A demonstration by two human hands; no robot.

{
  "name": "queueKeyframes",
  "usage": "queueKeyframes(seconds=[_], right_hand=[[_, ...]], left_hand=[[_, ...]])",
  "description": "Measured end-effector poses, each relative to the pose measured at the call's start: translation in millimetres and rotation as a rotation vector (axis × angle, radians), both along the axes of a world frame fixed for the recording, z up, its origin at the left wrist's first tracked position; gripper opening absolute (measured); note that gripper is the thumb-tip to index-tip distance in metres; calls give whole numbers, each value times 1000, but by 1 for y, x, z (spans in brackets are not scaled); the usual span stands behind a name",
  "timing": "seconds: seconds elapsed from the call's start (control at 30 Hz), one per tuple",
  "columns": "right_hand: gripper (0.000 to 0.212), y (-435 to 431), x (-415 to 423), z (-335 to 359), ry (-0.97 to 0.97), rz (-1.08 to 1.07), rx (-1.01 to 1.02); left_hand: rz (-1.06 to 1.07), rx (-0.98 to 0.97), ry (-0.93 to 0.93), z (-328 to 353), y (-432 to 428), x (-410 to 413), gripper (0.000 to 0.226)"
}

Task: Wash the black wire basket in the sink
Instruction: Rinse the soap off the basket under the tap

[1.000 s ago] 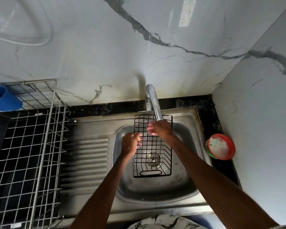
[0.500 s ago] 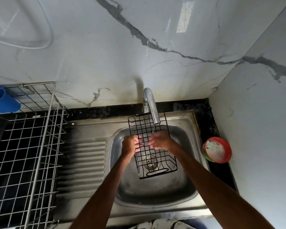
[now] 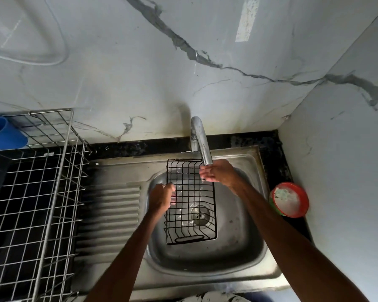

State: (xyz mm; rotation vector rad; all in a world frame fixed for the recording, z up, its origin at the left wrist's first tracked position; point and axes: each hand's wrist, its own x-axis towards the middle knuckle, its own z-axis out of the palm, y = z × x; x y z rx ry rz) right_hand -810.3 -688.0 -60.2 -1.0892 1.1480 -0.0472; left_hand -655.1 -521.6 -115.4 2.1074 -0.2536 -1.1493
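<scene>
The black wire basket [image 3: 191, 205] is held over the steel sink [image 3: 244, 243], its far end just under the tap spout [image 3: 202, 142]. My left hand [image 3: 162, 198] grips the basket's left rim. Below the spout tip, my right hand [image 3: 218, 173] lies with its fingers apart on the basket's upper right corner. Through the wire mesh I see the sink drain [image 3: 200, 214]. Whether water is running I cannot tell.
A large silver wire dish rack [image 3: 42, 192] stands on the left, with a blue cup [image 3: 2, 134] at its far corner. A red-rimmed round tub [image 3: 289, 199] sits on the black counter to the right of the sink. Marble walls close the back and right.
The basket has turned from tilted to straight and shifted slightly left. My right hand rose from the basket's middle to its upper right corner under the spout.
</scene>
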Motion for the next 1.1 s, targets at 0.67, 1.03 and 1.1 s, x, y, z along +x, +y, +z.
queueKeyframes(seconds=[0.67,1.03,1.1], right_hand=[[37,-44,60,-13,83,-111,-78],[22,-27,65,-22,-305,-365,376],[26,-24,66,-36,-354,-408,431]], left_hand=[[137,115,209,-12,11,32,23],[119,124,349,-11,29,41,28],[139,116,363,-12,33,42,29]])
